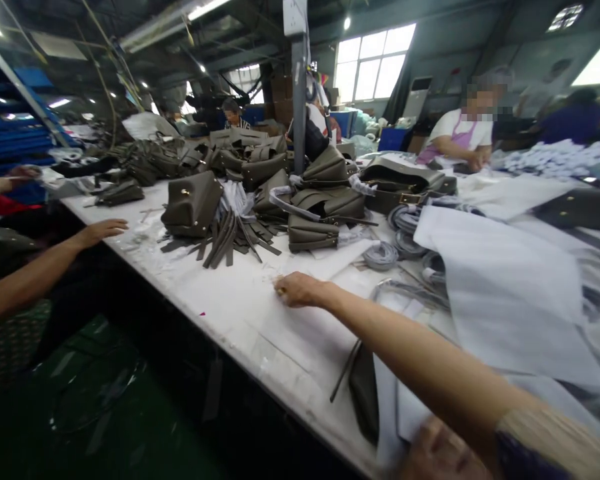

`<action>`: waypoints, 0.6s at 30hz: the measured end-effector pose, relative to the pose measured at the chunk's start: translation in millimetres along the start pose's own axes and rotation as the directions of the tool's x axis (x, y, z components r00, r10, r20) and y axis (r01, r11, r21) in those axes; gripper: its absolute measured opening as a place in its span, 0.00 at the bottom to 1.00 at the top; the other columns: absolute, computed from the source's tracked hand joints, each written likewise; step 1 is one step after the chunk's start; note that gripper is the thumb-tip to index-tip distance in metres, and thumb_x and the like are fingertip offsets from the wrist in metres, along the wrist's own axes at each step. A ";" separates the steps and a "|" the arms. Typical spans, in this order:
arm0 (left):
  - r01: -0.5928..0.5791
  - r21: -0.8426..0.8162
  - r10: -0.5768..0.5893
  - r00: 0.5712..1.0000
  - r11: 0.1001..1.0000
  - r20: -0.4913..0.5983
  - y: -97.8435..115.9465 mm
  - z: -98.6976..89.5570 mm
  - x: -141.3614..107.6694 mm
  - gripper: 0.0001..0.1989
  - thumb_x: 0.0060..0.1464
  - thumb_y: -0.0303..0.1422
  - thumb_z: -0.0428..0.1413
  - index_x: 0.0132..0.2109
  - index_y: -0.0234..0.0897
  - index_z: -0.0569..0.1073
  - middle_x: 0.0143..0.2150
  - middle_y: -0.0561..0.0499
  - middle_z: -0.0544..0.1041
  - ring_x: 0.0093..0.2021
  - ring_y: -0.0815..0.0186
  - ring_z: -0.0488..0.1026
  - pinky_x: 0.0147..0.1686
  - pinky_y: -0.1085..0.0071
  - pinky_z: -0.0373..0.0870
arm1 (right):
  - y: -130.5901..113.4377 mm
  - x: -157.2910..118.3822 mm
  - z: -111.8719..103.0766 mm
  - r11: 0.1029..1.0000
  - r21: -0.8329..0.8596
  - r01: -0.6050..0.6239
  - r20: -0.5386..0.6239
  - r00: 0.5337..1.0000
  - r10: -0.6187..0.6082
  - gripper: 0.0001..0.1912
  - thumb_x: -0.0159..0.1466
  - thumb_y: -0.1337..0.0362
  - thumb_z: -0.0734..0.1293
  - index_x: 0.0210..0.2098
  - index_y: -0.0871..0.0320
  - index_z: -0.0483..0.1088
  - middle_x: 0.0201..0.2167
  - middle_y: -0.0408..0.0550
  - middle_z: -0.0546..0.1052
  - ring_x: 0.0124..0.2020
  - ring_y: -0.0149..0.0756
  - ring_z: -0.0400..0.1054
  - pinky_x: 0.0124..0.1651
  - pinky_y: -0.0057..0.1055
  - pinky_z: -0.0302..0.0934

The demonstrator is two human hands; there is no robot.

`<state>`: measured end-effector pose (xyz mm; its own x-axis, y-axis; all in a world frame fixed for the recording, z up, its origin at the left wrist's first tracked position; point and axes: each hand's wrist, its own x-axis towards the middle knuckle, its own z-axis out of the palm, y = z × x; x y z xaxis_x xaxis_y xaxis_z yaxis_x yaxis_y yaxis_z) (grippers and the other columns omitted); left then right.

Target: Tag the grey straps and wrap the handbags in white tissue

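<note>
While R hand is closed over tbl, L hand is blurred, can't tell

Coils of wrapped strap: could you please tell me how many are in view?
4: front coil, upper coil and middle coil just behind it, right coil by the left edge of the white sheet. Others may be hidden.

Noted: your bags read dark olive-grey, studs gold-toned; coiled straps grey; tabletop and sheets white; floor green. Your sleeve: beige, dark purple patch. Co-worker's apron: lilac.
</note>
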<state>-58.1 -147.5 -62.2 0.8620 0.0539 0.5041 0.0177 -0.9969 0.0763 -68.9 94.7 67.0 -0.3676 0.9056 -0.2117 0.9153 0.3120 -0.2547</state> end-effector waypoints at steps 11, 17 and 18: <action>0.008 0.205 0.023 0.988 0.979 -0.151 0.7 -46.1 -12.3 0.20 0.67 0.32 0.44 0.60 0.32 0.70 0.63 0.44 0.70 0.62 0.56 0.67 0.63 0.58 0.58 | 57.6 -220.7 -30.8 0.955 0.201 -0.219 -0.027 0.973 0.229 0.11 0.61 0.67 0.65 0.39 0.57 0.80 0.34 0.46 0.83 0.35 0.35 0.76 0.40 0.26 0.65; -0.095 0.316 0.106 0.994 0.944 -0.019 3.5 -59.1 -4.7 0.22 0.66 0.30 0.43 0.62 0.26 0.67 0.61 0.37 0.70 0.61 0.51 0.68 0.60 0.54 0.62 | 30.9 -353.7 28.2 0.906 0.080 -0.415 0.047 0.910 0.413 0.19 0.61 0.67 0.66 0.51 0.59 0.76 0.50 0.56 0.79 0.51 0.47 0.73 0.54 0.38 0.65; -0.106 0.334 0.112 0.994 0.937 0.001 4.6 -60.7 -2.5 0.22 0.65 0.29 0.43 0.62 0.25 0.67 0.61 0.36 0.70 0.60 0.50 0.69 0.58 0.53 0.63 | 27.4 -367.0 39.9 0.904 0.066 -0.422 0.023 0.907 0.421 0.23 0.61 0.66 0.67 0.56 0.60 0.72 0.56 0.58 0.75 0.56 0.48 0.70 0.59 0.42 0.62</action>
<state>-90.9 -148.8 -10.8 0.8590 -0.0586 0.5085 0.0939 -0.9585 -0.2691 84.6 -240.6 100.1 0.0485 0.9459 -0.3209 0.9718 -0.1190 -0.2038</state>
